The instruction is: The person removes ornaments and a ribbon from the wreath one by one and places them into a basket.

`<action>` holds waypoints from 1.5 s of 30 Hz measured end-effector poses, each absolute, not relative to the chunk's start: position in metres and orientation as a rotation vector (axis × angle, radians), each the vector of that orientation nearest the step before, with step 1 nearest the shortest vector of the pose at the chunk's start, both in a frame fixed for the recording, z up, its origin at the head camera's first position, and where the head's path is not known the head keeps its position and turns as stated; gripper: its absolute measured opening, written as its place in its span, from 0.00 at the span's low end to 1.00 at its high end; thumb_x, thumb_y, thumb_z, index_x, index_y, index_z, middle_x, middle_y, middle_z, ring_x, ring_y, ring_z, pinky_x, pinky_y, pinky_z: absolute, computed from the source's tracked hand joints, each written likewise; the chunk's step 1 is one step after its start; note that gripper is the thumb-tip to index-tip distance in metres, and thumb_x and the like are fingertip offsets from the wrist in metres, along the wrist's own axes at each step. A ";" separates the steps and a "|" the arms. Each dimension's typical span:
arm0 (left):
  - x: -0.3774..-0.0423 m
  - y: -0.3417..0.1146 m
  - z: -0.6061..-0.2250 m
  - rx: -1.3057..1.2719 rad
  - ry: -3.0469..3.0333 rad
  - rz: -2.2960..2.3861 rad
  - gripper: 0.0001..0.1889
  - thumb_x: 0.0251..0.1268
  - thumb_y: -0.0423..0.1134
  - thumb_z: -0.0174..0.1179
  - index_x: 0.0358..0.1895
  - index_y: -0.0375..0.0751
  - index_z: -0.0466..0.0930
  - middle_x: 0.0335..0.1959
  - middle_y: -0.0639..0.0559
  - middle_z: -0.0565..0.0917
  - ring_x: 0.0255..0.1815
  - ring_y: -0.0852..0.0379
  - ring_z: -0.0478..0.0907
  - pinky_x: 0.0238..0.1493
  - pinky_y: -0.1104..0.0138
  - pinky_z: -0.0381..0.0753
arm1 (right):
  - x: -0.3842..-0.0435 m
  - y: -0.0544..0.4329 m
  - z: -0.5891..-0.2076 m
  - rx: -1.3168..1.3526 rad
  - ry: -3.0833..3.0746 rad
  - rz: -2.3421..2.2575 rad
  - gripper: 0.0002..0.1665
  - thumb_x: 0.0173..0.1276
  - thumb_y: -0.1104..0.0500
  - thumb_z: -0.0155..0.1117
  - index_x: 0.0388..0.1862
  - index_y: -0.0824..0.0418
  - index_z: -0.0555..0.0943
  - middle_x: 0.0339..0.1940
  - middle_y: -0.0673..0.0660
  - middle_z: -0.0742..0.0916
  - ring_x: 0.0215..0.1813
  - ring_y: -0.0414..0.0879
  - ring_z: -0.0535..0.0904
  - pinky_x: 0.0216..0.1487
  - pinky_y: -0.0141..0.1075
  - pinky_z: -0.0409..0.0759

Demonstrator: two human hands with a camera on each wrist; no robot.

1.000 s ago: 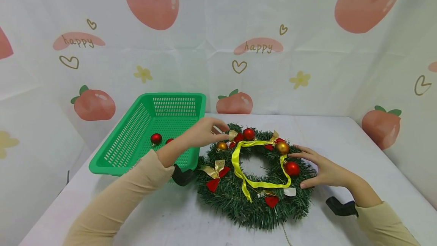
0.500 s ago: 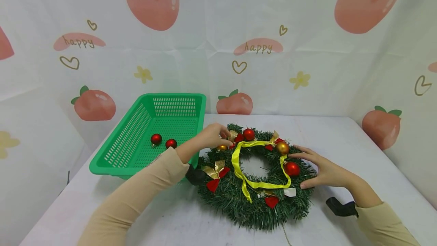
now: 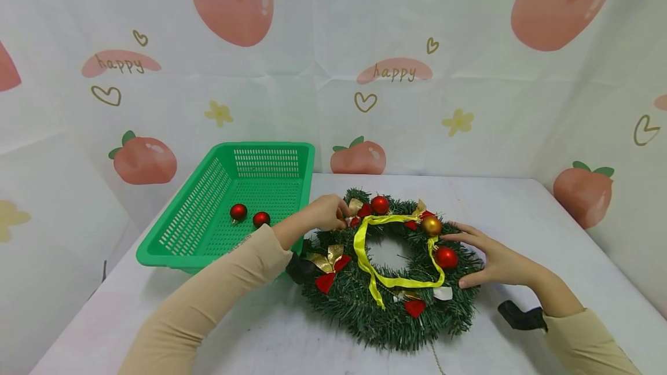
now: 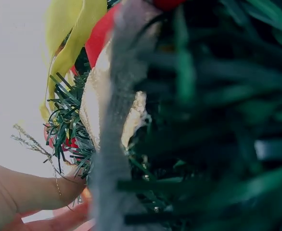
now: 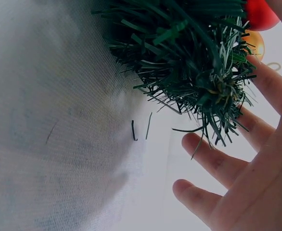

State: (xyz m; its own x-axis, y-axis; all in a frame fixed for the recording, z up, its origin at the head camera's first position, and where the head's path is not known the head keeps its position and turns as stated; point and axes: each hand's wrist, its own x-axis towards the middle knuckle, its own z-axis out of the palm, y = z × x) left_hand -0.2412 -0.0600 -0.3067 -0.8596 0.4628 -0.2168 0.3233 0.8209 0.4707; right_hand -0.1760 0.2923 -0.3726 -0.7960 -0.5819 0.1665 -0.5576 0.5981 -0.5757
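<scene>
A green tinsel Christmas wreath [image 3: 385, 326] lies on the table, trimmed with red-and-gold bows [image 3: 325, 271], a loose yellow ribbon [image 3: 365, 253] and baubles. At its upper left rim, my left hand [image 3: 327, 213] has thumb and fingers curled round a gold bauble; a bit of orange-gold bauble [image 4: 86, 193] shows between them in the left wrist view, and the rest is hidden. My right hand [image 3: 495, 259] rests at the wreath's right side with fingers spread, near a red bauble [image 3: 446, 257] and another gold bauble [image 3: 431, 225].
A green plastic basket [image 3: 156, 256] stands to the left of the wreath, close against it. Inside are a red bauble [image 3: 238, 212] and a second red bauble [image 3: 261, 219]. A printed cloth [image 3: 323, 109] hangs behind the white table [image 3: 500, 207].
My left hand has come down onto the wreath's upper left, and its fingers have closed over the gold bauble, which was in plain sight before. My right hand has stayed put.
</scene>
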 end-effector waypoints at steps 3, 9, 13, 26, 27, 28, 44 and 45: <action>-0.240 -0.059 -0.307 0.603 2.694 0.604 0.13 0.60 0.30 0.60 0.49 0.35 0.81 0.44 0.40 0.83 0.41 0.48 0.80 0.36 0.66 0.79 | -0.176 0.292 -0.373 -0.987 2.773 -0.974 0.44 0.46 0.52 0.77 0.65 0.52 0.70 0.69 0.72 0.60 0.65 0.18 0.48 0.50 0.72 0.64; -0.238 -0.057 -0.306 0.614 2.726 0.579 0.13 0.60 0.30 0.60 0.49 0.36 0.81 0.44 0.41 0.83 0.44 0.47 0.80 0.36 0.66 0.78 | -0.176 0.293 -0.373 -0.973 2.772 -0.970 0.45 0.46 0.51 0.77 0.65 0.52 0.70 0.70 0.71 0.60 0.67 0.23 0.51 0.50 0.72 0.64; -0.237 -0.056 -0.305 0.640 2.764 0.584 0.14 0.60 0.30 0.61 0.49 0.37 0.82 0.43 0.42 0.83 0.42 0.49 0.79 0.36 0.66 0.78 | -0.176 0.292 -0.373 -0.973 2.768 -0.980 0.45 0.46 0.52 0.77 0.65 0.52 0.70 0.70 0.72 0.60 0.65 0.18 0.48 0.50 0.72 0.64; -0.232 -0.066 -0.293 0.793 2.815 0.769 0.13 0.61 0.32 0.61 0.49 0.33 0.81 0.46 0.41 0.84 0.47 0.47 0.81 0.46 0.63 0.82 | -0.176 0.292 -0.371 -0.958 2.751 -0.973 0.44 0.47 0.51 0.76 0.65 0.52 0.69 0.71 0.70 0.59 0.68 0.29 0.53 0.50 0.72 0.64; -0.232 -0.067 -0.293 0.798 2.808 0.798 0.14 0.61 0.32 0.60 0.49 0.32 0.81 0.46 0.41 0.84 0.47 0.46 0.81 0.47 0.63 0.82 | -0.176 0.292 -0.371 -0.956 2.750 -0.974 0.44 0.47 0.51 0.76 0.65 0.52 0.69 0.71 0.70 0.59 0.69 0.30 0.53 0.51 0.72 0.64; -0.231 -0.068 -0.292 0.799 2.801 0.828 0.14 0.61 0.32 0.60 0.50 0.32 0.80 0.47 0.41 0.83 0.47 0.46 0.81 0.47 0.63 0.82 | -0.176 0.292 -0.371 -0.955 2.751 -0.973 0.44 0.47 0.51 0.76 0.65 0.52 0.69 0.71 0.70 0.59 0.69 0.31 0.53 0.51 0.72 0.64; -0.216 -0.076 -0.276 0.847 2.625 1.249 0.15 0.61 0.33 0.60 0.51 0.35 0.80 0.53 0.41 0.80 0.48 0.47 0.82 0.48 0.65 0.83 | -0.176 0.292 -0.372 -0.952 2.757 -0.971 0.44 0.47 0.51 0.76 0.65 0.53 0.70 0.71 0.70 0.60 0.68 0.28 0.53 0.50 0.72 0.64; -0.215 -0.076 -0.276 0.852 2.606 1.269 0.14 0.61 0.33 0.60 0.51 0.35 0.80 0.53 0.41 0.80 0.48 0.47 0.82 0.47 0.65 0.83 | -0.176 0.292 -0.372 -0.952 2.758 -0.970 0.44 0.47 0.52 0.76 0.65 0.53 0.70 0.71 0.70 0.60 0.68 0.30 0.53 0.50 0.72 0.64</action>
State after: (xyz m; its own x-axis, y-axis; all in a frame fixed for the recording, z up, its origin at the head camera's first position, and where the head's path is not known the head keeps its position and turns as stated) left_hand -0.2145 -0.0759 -0.2763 -0.8342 0.5353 0.1328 0.4345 0.4896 0.7560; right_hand -0.1761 0.2921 -0.3717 -0.8064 -0.5756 0.1352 -0.5336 0.6098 -0.5860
